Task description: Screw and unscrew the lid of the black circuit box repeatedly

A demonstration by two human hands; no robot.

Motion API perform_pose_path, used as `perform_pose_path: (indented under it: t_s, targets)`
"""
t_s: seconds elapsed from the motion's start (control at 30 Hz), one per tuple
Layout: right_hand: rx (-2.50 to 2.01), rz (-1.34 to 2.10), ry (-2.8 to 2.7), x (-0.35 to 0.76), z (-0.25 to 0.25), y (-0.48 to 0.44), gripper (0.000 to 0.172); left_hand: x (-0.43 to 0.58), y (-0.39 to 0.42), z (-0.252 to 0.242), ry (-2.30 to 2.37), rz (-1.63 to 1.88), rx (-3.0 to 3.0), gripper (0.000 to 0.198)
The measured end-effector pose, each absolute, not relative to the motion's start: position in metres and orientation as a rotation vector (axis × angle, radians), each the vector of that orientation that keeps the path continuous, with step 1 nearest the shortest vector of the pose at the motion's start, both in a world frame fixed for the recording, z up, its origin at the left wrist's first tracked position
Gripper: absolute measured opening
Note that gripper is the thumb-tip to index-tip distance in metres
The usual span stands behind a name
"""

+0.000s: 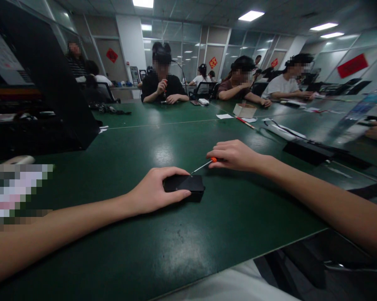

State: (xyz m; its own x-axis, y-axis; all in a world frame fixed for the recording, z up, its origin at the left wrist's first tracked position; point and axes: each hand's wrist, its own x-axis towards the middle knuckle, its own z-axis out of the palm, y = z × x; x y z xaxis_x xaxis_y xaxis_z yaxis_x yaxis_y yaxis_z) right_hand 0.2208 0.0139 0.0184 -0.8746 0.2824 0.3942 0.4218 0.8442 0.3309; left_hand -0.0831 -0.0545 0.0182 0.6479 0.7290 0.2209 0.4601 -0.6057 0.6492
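A small black box (193, 184) lies on the green table (138, 246). My left hand (153, 188) grips it from the left, thumb along the near side and fingers along the far side. Closed round the orange handle of a screwdriver (202, 166) is my right hand (230, 154). The screwdriver's metal shaft slants down to the left, and its tip is at a small screw near the box's far top edge. Whether the tip sits in the screw head I cannot tell. Most of the handle is hidden by my fingers.
A large black case (50, 92) stands at the left. Across the table sit several people, one (165, 79) holding an orange-handled tool. A small open carton (244, 110) lies far right of centre. Black parts with cables (307, 152) and a clear plastic bottle (360, 108) are at the right.
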Motion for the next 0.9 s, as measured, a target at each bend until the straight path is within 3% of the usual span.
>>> perform_pose_path:
  t_s: [0.9]
  targets:
    - [-0.382, -0.677, -2.544, 0.2175, 0.0107, 0.0091, 0.03, -0.0834, -0.0554, 0.0197, 0.891, 0.637, 2.267, 0.042]
